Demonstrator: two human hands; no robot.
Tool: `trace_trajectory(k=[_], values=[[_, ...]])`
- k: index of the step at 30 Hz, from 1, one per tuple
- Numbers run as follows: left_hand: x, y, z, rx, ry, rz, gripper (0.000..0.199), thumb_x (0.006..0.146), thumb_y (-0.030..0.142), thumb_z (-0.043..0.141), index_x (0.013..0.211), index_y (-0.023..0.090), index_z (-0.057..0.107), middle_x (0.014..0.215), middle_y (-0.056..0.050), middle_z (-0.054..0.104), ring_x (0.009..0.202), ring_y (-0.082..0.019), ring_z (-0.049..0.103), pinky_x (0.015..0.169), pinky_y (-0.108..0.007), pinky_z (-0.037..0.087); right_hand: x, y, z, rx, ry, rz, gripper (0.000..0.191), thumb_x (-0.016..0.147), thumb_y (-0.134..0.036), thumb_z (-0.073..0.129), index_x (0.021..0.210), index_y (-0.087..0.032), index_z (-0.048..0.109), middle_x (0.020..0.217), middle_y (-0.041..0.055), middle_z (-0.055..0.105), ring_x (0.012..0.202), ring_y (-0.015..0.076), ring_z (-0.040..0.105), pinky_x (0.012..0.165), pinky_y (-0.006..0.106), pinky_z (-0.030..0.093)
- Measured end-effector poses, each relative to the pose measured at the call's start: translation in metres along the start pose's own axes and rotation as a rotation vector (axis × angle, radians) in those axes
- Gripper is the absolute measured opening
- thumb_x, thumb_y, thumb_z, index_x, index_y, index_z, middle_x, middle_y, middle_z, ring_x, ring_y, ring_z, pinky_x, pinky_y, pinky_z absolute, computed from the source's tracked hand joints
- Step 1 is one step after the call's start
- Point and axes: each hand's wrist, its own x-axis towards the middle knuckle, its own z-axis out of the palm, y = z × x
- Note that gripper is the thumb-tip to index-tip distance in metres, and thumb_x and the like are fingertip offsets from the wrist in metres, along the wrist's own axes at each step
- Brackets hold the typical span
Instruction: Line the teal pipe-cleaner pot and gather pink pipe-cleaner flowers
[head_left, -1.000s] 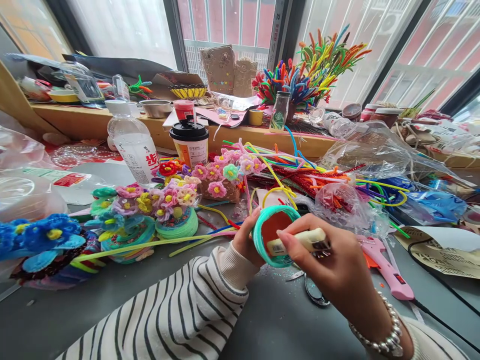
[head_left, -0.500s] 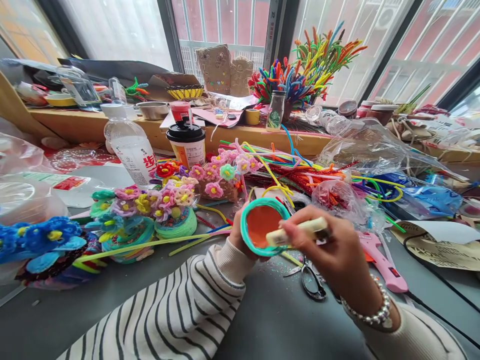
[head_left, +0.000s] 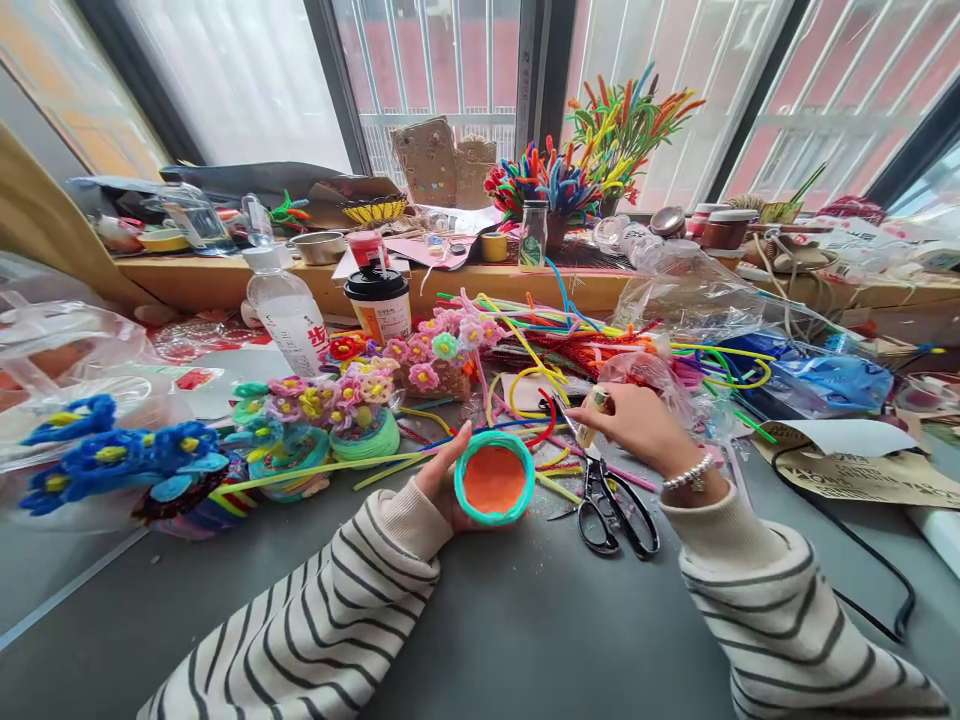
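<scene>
My left hand [head_left: 446,480] is wrapped round a small round pot [head_left: 495,519] with a teal coiled rim. Its opening faces me and shows a smooth orange surface inside. Away to the right, my right hand [head_left: 637,425] is closed on a short cream-coloured stick [head_left: 585,436], partly hidden by the fingers. That hand is low over the table, just above the black-handled scissors [head_left: 595,485] and loose pipe cleaners [head_left: 551,425]. Whether the stick touches the table, I cannot tell.
Pipe-cleaner flower pots [head_left: 365,435] stand on the left, with blue flowers [head_left: 112,455] nearest. Behind are a coffee cup [head_left: 382,310] and a plastic bottle [head_left: 289,315]. Brown paper [head_left: 847,475] and a black cable [head_left: 874,585] lie right.
My right hand has drawn the cream stick out of the pot and carried it right, over the scissors. The pot has shifted slightly left and lower in view. My view has also moved.
</scene>
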Motion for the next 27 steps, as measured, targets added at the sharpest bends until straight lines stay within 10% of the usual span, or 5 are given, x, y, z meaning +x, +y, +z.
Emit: trace_trajectory(k=[11, 27], values=[[-0.003, -0.001, 0.004, 0.512, 0.247, 0.128, 0.017, 0.057, 0.024, 0.057, 0.07, 0.013, 0.061, 0.066, -0.002, 0.064, 0.076, -0.02, 0.057, 0.075, -0.031, 0.04, 0.006, 0.005, 0.01, 0.102, -0.152, -0.023, 0.037, 0.07, -0.05, 0.045, 0.061, -0.017, 0.056, 0.055, 0.0017, 0.059, 0.052, 0.0124, 0.052, 0.048, 0.021, 0.031], [0.0, 0.003, 0.016, 1.348, 0.134, 0.212, 0.054, 0.05, 0.042, 0.064, 0.095, 0.014, 0.054, 0.09, -0.007, 0.06, 0.084, -0.022, 0.054, 0.073, -0.033, 0.043, 0.009, -0.002, 0.033, 0.082, -0.126, -0.081, 0.026, 0.073, -0.04, 0.047, 0.07, -0.018, 0.06, 0.068, 0.0024, 0.063, 0.06, 0.0123, 0.054, 0.052, 0.019, 0.033]])
